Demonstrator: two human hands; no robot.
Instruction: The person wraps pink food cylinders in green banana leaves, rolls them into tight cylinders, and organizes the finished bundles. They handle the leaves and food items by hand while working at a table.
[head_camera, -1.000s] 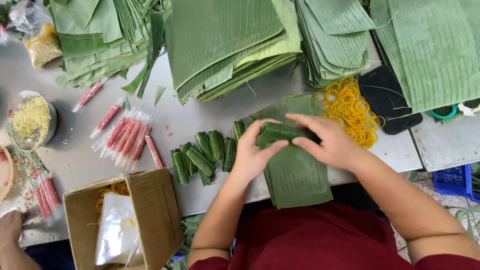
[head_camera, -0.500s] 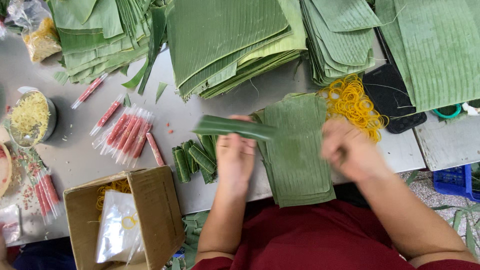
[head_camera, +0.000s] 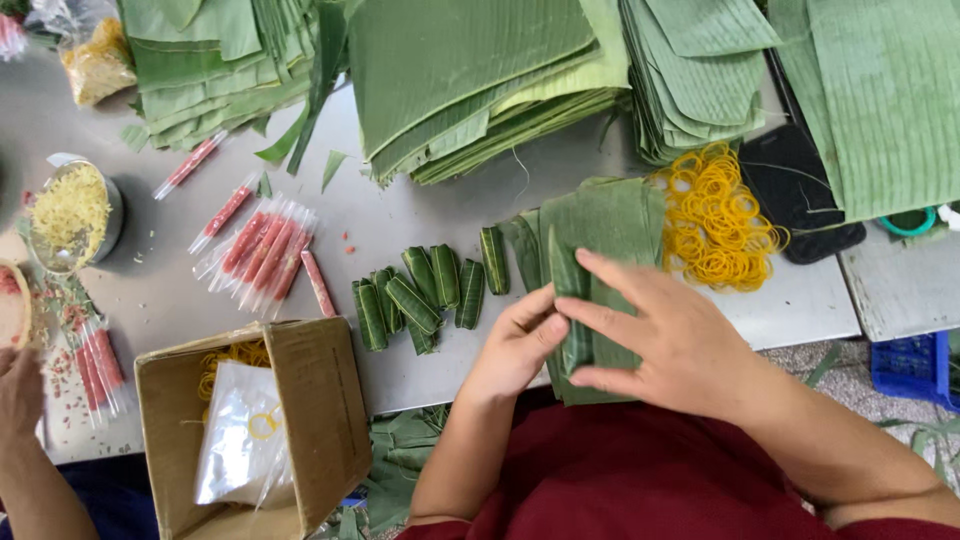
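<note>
Both hands meet over a small green roll (head_camera: 572, 320) of banana leaf, standing end-on to the person. Right hand (head_camera: 670, 345) lies over it with fingers stretched flat and spread, the fingertips pressing the roll's right side; left hand (head_camera: 515, 345) pinches its near end between thumb and curled fingers.

As I see it, the risk is the wrap springing open: the leaf is stiff and ribbed, nothing ties it yet, and if either hand eases off, the outer flap could uncurl. A hard squeeze could also split the leaf along its grain. The roll sits atop a stack of cut leaves (head_camera: 610, 235) just under the palms, so the top sheet might slide or get dragged along.

The roll looks tight, dark green and glossy, thin and long, like the finished rolls (head_camera: 425, 295) lying in a loose row just left of the left hand. Yellow bands (head_camera: 715, 225) are heaped just beyond the right hand's fingers. A cardboard box (head_camera: 250, 430) stands further left, near another person's hand (head_camera: 20, 390).
</note>
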